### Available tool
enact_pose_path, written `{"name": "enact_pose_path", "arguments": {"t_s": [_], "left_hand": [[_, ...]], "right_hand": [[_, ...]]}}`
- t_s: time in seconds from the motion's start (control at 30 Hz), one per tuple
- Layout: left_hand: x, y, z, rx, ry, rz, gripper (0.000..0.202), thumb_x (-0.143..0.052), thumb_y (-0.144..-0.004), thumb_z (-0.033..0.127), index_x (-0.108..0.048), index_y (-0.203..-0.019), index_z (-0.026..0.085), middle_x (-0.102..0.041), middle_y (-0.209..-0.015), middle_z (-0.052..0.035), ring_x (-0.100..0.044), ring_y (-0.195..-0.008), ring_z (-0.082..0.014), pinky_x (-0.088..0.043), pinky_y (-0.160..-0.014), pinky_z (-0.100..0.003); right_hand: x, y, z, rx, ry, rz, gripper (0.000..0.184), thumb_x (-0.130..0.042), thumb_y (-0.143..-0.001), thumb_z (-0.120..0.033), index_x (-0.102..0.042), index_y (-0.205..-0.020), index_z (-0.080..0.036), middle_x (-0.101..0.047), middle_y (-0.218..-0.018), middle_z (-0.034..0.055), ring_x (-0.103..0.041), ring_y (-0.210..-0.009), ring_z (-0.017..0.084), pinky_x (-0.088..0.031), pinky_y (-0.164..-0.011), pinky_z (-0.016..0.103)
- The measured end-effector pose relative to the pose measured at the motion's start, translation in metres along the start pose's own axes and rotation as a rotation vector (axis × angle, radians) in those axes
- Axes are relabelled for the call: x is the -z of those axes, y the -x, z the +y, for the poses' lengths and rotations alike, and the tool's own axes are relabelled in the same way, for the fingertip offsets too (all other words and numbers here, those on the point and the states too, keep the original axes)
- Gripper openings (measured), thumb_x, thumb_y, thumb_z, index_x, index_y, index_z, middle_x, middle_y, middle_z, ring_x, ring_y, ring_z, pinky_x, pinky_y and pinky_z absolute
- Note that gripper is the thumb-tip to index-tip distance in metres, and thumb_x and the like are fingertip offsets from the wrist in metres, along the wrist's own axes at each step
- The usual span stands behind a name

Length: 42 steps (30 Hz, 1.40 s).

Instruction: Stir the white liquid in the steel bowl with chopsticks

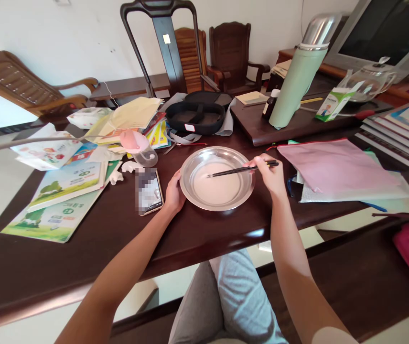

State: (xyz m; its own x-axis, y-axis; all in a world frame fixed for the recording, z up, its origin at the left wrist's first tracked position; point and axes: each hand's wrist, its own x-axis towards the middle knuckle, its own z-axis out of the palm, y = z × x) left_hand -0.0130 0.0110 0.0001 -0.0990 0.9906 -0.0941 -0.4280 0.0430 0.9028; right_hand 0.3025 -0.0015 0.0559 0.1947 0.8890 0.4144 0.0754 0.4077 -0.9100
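A shallow steel bowl (190,191) holding a white liquid or batter sits on the dark wooden table (197,234). My left hand (174,193) curls round the bowl's left rim. My right hand (271,176) is closed on a pair of dark chopsticks (242,169). Their tips reach down into the white contents near the bowl's middle.
A phone (149,191) lies just left of the bowl. Picture books (64,191) and papers crowd the left side. A pink zip pouch (333,167) and stacked books (398,129) lie right. Behind stand a black lunch box (195,117), a green flask (299,76) and wooden chairs.
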Motion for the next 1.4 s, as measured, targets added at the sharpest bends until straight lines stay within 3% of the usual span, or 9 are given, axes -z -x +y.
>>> {"name": "enact_pose_path", "arguments": {"t_s": [0.13, 0.33, 0.53, 0.73, 0.9, 0.97, 1.1, 1.3, 1.4], "left_hand": [[0.0001, 0.0000, 0.0003, -0.010, -0.004, -0.004, 0.039, -0.084, -0.080, 0.052, -0.081, -0.107, 0.024, -0.089, -0.122, -0.0104, -0.073, -0.146, -0.0423, -0.059, -0.125, -0.055], [-0.0002, 0.0003, -0.0002, -0.002, 0.012, -0.007, 0.038, -0.082, -0.082, 0.050, -0.082, -0.111, 0.024, -0.090, -0.124, -0.0087, -0.076, -0.142, -0.0406, -0.060, -0.125, -0.054], [-0.0006, 0.0006, 0.0005, -0.002, -0.003, 0.000, 0.037, -0.084, -0.081, 0.051, -0.081, -0.107, 0.024, -0.090, -0.121, -0.0090, -0.075, -0.143, -0.0410, -0.060, -0.124, -0.054], [-0.0004, 0.0006, 0.0010, 0.000, 0.010, -0.002, 0.040, -0.084, -0.081, 0.051, -0.082, -0.111, 0.024, -0.089, -0.122, -0.0096, -0.075, -0.143, -0.0411, -0.060, -0.124, -0.054], [-0.0003, 0.0006, 0.0011, 0.002, 0.009, -0.005, 0.035, -0.085, -0.083, 0.050, -0.083, -0.107, 0.024, -0.090, -0.121, -0.0089, -0.076, -0.141, -0.0402, -0.059, -0.124, -0.053], [0.0000, 0.0004, 0.0009, -0.001, 0.010, -0.001, 0.034, -0.084, -0.083, 0.049, -0.083, -0.106, 0.024, -0.090, -0.120, -0.0085, -0.076, -0.141, -0.0402, -0.059, -0.123, -0.053], [0.0001, 0.0006, 0.0009, 0.000, 0.012, 0.002, 0.037, -0.084, -0.081, 0.049, -0.083, -0.109, 0.024, -0.090, -0.123, -0.0092, -0.076, -0.142, -0.0406, -0.059, -0.124, -0.054], [-0.0013, 0.0019, 0.0023, 0.004, -0.004, -0.007, 0.039, -0.084, -0.081, 0.051, -0.082, -0.109, 0.024, -0.090, -0.120, -0.0095, -0.075, -0.143, -0.0415, -0.059, -0.124, -0.054], [-0.0012, 0.0017, 0.0025, 0.003, -0.011, -0.001, 0.041, -0.084, -0.080, 0.052, -0.081, -0.109, 0.025, -0.089, -0.121, -0.0097, -0.074, -0.145, -0.0421, -0.060, -0.124, -0.056]], "right_hand": [[0.0049, -0.0018, 0.0016, 0.032, -0.039, 0.221, 0.074, -0.077, -0.090, -0.096, -0.062, -0.061, -0.030, -0.070, -0.054, 0.0014, -0.078, -0.057, 0.025, -0.064, -0.055, 0.038], [-0.0018, 0.0014, -0.0005, -0.019, -0.010, -0.059, 0.069, -0.086, -0.085, -0.094, -0.073, -0.069, -0.028, -0.078, -0.062, 0.0023, -0.081, -0.063, 0.025, -0.067, -0.059, 0.038], [0.0043, -0.0019, 0.0038, 0.039, -0.066, 0.201, 0.072, -0.081, -0.091, -0.092, -0.062, -0.062, -0.029, -0.071, -0.055, 0.0010, -0.076, -0.055, 0.024, -0.062, -0.053, 0.037], [-0.0007, 0.0010, 0.0007, -0.005, -0.011, -0.048, 0.066, -0.086, -0.087, -0.092, -0.073, -0.069, -0.029, -0.077, -0.061, 0.0017, -0.080, -0.060, 0.025, -0.068, -0.060, 0.039], [0.0036, -0.0014, 0.0006, 0.042, -0.024, 0.143, 0.072, -0.078, -0.091, -0.094, -0.065, -0.064, -0.029, -0.074, -0.057, 0.0011, -0.074, -0.053, 0.023, -0.065, -0.057, 0.038], [0.0038, -0.0012, 0.0010, 0.014, -0.059, 0.099, 0.073, -0.078, -0.090, -0.095, -0.063, -0.062, -0.029, -0.072, -0.055, 0.0009, -0.073, -0.050, 0.022, -0.064, -0.055, 0.037], [-0.0008, 0.0007, -0.0008, -0.037, -0.036, -0.098, 0.069, -0.087, -0.083, -0.094, -0.074, -0.068, -0.028, -0.078, -0.062, 0.0023, -0.078, -0.057, 0.023, -0.066, -0.058, 0.037], [0.0035, -0.0007, 0.0003, 0.027, -0.035, 0.154, 0.071, -0.082, -0.089, -0.093, -0.066, -0.064, -0.029, -0.077, -0.059, 0.0018, -0.073, -0.052, 0.022, -0.065, -0.056, 0.038], [0.0023, 0.0004, 0.0006, -0.009, -0.072, 0.051, 0.072, -0.083, -0.087, -0.094, -0.066, -0.063, -0.029, -0.073, -0.055, 0.0009, -0.073, -0.051, 0.023, -0.065, -0.057, 0.038]]}}
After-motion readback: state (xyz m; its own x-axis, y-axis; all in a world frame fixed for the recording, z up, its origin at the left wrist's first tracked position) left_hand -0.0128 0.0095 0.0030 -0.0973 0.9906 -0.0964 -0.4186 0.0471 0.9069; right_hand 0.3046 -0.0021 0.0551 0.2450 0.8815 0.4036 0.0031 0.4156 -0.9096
